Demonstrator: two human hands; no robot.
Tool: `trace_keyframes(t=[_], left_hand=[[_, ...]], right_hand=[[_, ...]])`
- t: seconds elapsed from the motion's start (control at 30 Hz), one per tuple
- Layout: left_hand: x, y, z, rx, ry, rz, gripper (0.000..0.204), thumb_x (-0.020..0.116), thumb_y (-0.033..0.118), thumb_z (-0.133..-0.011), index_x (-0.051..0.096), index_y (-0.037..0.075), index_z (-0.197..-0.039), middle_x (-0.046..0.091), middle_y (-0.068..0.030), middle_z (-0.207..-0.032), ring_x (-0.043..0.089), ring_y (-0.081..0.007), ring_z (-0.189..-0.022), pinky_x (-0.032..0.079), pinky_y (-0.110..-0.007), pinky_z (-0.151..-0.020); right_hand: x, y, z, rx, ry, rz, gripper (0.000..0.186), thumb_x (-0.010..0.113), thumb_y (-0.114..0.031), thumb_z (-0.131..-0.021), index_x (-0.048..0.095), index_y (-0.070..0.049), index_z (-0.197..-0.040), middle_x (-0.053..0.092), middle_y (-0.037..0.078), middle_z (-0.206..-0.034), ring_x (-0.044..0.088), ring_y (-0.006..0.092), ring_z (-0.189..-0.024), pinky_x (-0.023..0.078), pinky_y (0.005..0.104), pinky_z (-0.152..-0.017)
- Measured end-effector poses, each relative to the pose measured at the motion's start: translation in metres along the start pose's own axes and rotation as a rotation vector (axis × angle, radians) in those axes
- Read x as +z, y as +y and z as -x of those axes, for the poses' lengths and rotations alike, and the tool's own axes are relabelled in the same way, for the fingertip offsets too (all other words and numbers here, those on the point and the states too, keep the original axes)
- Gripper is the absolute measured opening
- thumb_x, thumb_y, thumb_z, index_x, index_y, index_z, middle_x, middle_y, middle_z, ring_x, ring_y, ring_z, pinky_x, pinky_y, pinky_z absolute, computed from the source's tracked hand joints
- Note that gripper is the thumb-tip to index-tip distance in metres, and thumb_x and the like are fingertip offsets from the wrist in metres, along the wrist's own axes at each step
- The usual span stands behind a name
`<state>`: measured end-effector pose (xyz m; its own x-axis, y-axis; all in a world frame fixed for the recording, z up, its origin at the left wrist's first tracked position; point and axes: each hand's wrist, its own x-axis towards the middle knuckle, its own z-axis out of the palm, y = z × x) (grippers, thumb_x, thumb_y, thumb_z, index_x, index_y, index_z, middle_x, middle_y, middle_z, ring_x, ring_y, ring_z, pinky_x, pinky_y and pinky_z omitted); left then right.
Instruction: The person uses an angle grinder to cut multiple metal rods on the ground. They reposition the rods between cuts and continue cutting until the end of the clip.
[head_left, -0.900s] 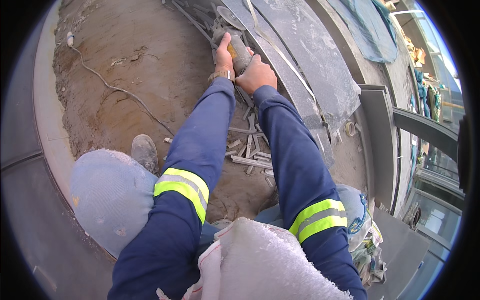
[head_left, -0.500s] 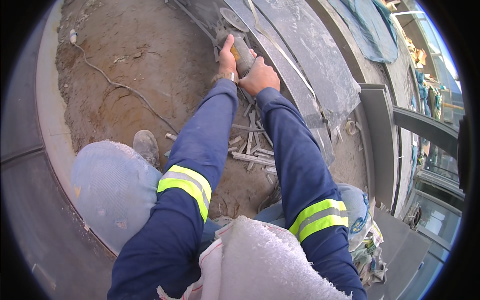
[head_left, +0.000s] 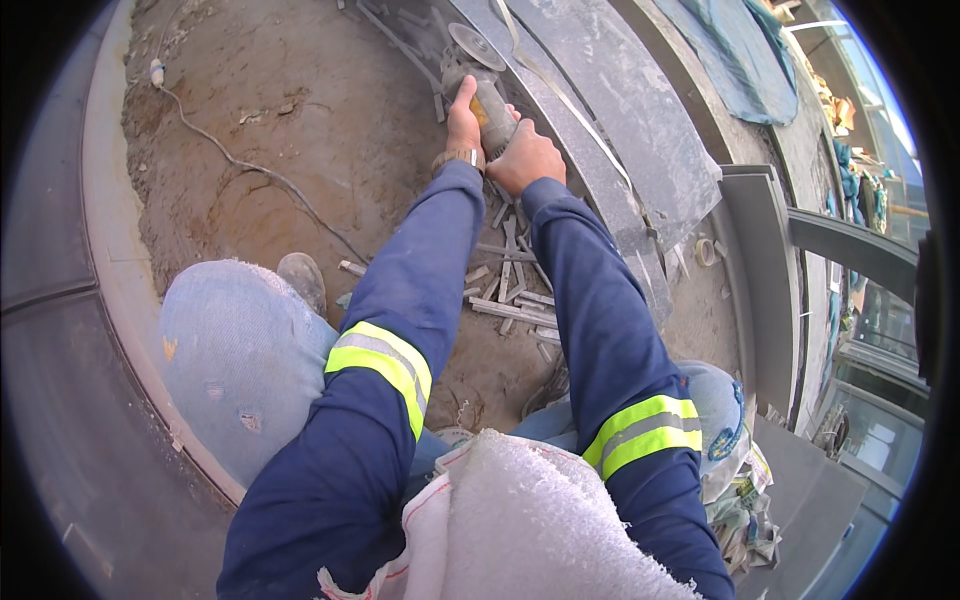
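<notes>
Both hands grip an angle grinder [head_left: 492, 112], held out in front of me at arm's length. My left hand [head_left: 465, 122] wraps its body from the left, thumb along the top. Around the rear end closes my right hand [head_left: 530, 158]. The tool's round disc [head_left: 476, 46] points away from me, beside the near edge of a grey stone slab [head_left: 560, 130]. Whether the disc touches the slab I cannot tell. Dust hangs around the grinder's head. A pale strap [head_left: 570, 105] runs lengthwise over the slabs.
Cut stone strips [head_left: 515, 300] lie scattered on the dirt below my arms. A power cord [head_left: 235, 160] with a white connector [head_left: 157, 72] crosses the ground at left. A tape roll [head_left: 704, 252] lies right of the slabs. Grey panels [head_left: 765, 280] stand farther right, and blue-green cloth [head_left: 735, 60] hangs behind.
In the picture the grinder and both hands sit slightly farther right and lower. The ground and my left knee have also shifted right, so the view itself has moved a little. Both grips are unchanged.
</notes>
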<state>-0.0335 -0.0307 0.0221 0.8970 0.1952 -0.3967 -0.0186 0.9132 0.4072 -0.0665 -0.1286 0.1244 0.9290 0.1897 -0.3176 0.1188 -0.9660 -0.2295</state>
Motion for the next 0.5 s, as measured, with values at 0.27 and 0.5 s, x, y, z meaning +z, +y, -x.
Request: trace_keyframes(t=[0.27,0.5], left_hand=[[0.002,0.004,-0.005,-0.023,0.0,0.055,0.05,0.059,0.054,-0.092,0.06,0.004,-0.093,0.066,-0.0183,-0.077,0.065,-0.0326,-0.065,0.056,-0.043,-0.064],[-0.003,0.01,-0.011,-0.028,0.01,0.048,0.047,0.061,0.053,-0.092,0.06,0.005,-0.093,0.066,-0.0173,-0.078,0.065,-0.0319,-0.066,0.055,-0.042,-0.064]], right_hand=[[-0.001,0.0,-0.008,-0.044,-0.001,-0.003,0.081,0.077,-0.034,-0.071,0.045,-0.001,-0.137,0.068,0.024,-0.113,0.067,0.0371,-0.107,0.052,0.0423,-0.096],[0.007,-0.003,-0.016,-0.053,0.032,-0.04,0.084,0.08,-0.04,-0.065,0.049,0.005,-0.129,0.068,0.027,-0.11,0.067,0.0399,-0.105,0.053,0.0442,-0.092]])
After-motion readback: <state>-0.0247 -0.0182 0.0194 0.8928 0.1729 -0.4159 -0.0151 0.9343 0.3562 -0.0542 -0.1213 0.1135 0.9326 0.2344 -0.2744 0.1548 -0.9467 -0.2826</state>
